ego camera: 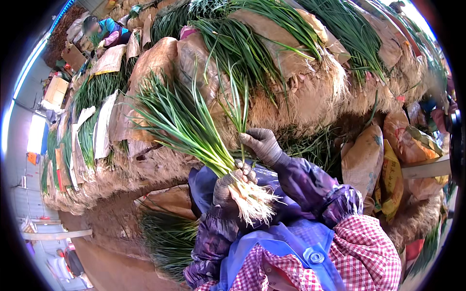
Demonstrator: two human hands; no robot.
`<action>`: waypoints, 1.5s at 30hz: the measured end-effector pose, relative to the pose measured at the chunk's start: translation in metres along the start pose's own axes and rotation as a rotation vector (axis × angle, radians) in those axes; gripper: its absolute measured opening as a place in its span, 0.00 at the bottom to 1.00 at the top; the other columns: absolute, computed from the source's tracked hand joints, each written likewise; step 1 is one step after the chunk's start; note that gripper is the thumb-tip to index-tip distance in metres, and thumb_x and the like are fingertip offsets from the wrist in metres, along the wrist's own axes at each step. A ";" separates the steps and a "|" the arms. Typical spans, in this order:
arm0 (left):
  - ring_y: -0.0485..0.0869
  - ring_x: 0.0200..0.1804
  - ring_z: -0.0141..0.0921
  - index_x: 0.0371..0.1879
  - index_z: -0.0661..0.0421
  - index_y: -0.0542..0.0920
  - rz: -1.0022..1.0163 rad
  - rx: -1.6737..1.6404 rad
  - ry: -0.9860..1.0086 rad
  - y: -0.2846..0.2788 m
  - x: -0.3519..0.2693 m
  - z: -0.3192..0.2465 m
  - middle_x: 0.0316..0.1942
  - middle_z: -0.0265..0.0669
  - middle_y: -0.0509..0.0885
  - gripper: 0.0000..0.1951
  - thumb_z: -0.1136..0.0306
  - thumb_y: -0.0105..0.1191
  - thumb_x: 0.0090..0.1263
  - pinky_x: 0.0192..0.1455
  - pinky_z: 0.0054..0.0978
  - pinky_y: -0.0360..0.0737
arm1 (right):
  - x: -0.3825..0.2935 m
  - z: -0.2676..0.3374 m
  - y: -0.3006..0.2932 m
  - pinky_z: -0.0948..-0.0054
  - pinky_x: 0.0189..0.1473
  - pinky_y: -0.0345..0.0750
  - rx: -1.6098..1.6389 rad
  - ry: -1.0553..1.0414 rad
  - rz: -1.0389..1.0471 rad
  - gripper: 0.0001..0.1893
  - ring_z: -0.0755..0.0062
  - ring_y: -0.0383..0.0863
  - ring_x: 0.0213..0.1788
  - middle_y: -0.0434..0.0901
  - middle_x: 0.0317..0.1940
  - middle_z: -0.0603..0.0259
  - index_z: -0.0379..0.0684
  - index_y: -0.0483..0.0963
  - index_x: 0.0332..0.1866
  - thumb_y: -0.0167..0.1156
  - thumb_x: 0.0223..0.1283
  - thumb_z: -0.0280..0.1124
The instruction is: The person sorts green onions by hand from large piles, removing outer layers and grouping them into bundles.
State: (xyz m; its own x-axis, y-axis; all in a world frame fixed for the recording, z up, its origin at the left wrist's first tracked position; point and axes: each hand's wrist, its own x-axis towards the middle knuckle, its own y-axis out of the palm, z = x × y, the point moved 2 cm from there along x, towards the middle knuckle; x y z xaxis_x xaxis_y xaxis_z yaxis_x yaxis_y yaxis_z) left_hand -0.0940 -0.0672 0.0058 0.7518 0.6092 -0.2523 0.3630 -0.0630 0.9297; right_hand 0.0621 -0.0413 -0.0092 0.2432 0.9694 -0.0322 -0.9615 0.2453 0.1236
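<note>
My gloved left hand [226, 191] is closed around a bunch of scallions [209, 142] near its root end. The green leaves fan out to the upper left, and pale stringy roots [255, 203] hang below the fist. Just above it, my gloved right hand [265, 147] pinches a thin scallion stalk [238, 112] between thumb and fingers. That stalk stands nearly upright beside the bunch, its lower end reaching down towards my left hand. Whether it is joined to the bunch is hard to see. Below both hands lies my blue apron [284, 232].
A long heap of scallions [240, 47] with shaggy roots [305, 102] runs across in front, partly covered by brown sacks [156, 65]. More scallions [169, 236] lie at my left side. Filled sacks [364, 160] stand at right. Another person [111, 31] works at the far upper left.
</note>
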 end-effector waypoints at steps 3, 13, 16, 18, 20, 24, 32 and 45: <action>0.73 0.36 0.31 0.39 0.54 0.72 0.122 -0.043 -0.052 -0.007 -0.003 0.001 0.31 0.33 0.73 0.09 0.74 0.54 0.62 0.47 0.33 0.74 | 0.026 -0.027 -0.043 0.77 0.30 0.81 0.097 -0.264 -0.456 0.02 0.76 0.81 0.30 0.82 0.27 0.65 0.40 0.78 0.36 0.58 0.60 0.24; 0.70 0.25 0.23 0.35 0.53 0.73 0.885 0.026 0.161 0.031 -0.013 -0.038 0.23 0.26 0.69 0.04 0.68 0.52 0.69 0.25 0.25 0.71 | 0.005 -0.012 -0.067 0.64 0.32 0.76 -1.084 -0.092 0.172 0.12 0.58 0.82 0.31 0.82 0.25 0.60 0.52 0.80 0.39 0.60 0.55 0.45; 0.70 0.32 0.26 0.58 0.52 0.64 0.501 0.012 0.192 0.009 -0.001 -0.031 0.28 0.29 0.72 0.20 0.68 0.51 0.69 0.36 0.28 0.73 | 0.064 0.016 -0.034 0.59 0.39 0.76 -1.039 -0.003 -0.145 0.16 0.54 0.81 0.37 0.82 0.30 0.55 0.49 0.78 0.41 0.60 0.55 0.47; 0.72 0.37 0.29 0.64 0.53 0.61 0.441 0.021 0.223 0.009 0.018 -0.020 0.31 0.31 0.74 0.26 0.69 0.52 0.67 0.46 0.32 0.73 | 0.092 0.004 -0.034 0.60 0.42 0.76 -1.127 0.071 -0.184 0.15 0.53 0.81 0.38 0.82 0.32 0.53 0.47 0.78 0.42 0.60 0.53 0.45; 0.75 0.44 0.34 0.56 0.55 0.68 0.241 0.107 0.186 -0.003 0.010 -0.017 0.35 0.32 0.76 0.22 0.69 0.56 0.63 0.57 0.38 0.71 | 0.095 0.005 -0.032 0.60 0.42 0.76 -1.054 0.061 -0.192 0.15 0.52 0.81 0.39 0.82 0.33 0.53 0.47 0.79 0.41 0.61 0.52 0.44; 0.75 0.44 0.37 0.45 0.56 0.72 0.181 0.117 0.181 0.009 0.009 -0.015 0.34 0.36 0.76 0.15 0.73 0.57 0.60 0.53 0.38 0.75 | 0.093 -0.003 -0.044 0.59 0.43 0.76 -0.913 0.028 -0.204 0.16 0.51 0.81 0.39 0.81 0.35 0.52 0.46 0.79 0.40 0.62 0.51 0.45; 0.81 0.36 0.43 0.49 0.60 0.72 -0.012 0.320 0.208 -0.023 0.002 -0.026 0.36 0.47 0.79 0.18 0.73 0.57 0.60 0.36 0.35 0.84 | 0.074 0.004 -0.043 0.69 0.37 0.77 -0.582 0.012 -0.010 0.16 0.67 0.80 0.28 0.80 0.27 0.57 0.41 0.78 0.39 0.62 0.52 0.44; 0.82 0.33 0.41 0.47 0.62 0.73 -0.008 0.193 0.059 -0.010 -0.011 -0.025 0.34 0.46 0.80 0.19 0.71 0.61 0.57 0.36 0.33 0.83 | 0.067 0.002 -0.050 0.76 0.25 0.72 -0.127 0.236 0.037 0.14 0.74 0.76 0.22 0.80 0.24 0.63 0.38 0.77 0.35 0.64 0.56 0.40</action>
State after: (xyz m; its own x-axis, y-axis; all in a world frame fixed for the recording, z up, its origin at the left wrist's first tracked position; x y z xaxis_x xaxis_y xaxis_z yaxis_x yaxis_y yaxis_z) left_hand -0.1198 -0.0537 0.0063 0.7172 0.6550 -0.2378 0.4717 -0.2052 0.8575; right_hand 0.1265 0.0117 -0.0151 0.1859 0.9470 -0.2619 -0.9811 0.1936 0.0035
